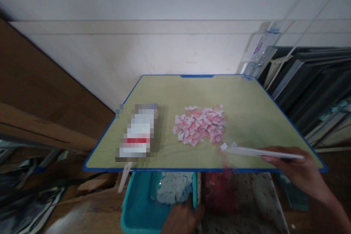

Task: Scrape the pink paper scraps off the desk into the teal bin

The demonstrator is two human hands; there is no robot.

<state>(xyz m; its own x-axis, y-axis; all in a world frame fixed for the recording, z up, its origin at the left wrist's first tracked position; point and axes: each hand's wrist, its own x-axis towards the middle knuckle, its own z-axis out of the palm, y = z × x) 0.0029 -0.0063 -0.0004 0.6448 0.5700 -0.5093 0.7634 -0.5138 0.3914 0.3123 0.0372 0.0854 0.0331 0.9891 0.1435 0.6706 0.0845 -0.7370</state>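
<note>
My right hand (293, 168) is closed around one end of a slim, pale stick-like tool (265, 152), whose exact kind I cannot make out. Its narrow tip points left, close to two small white paper-like squares (224, 146) on the pale green board (164, 89). A loose pile of small pink and white squares (200, 124) lies at the board's middle. Below the board's front edge, my left hand (182, 217) is at the right side of a teal basin (127, 204), over pale pieces (175, 188) inside it. Its fingers are blurred and partly hidden.
On the board's left sits a blurred-out boxy object (139, 131), with a pale strip (124, 177) jutting past the edge. A clear bottle (259, 55) stands at the back right corner. Dark panels (318, 76) lean at right. Right of the basin is a red-stained surface (241, 197).
</note>
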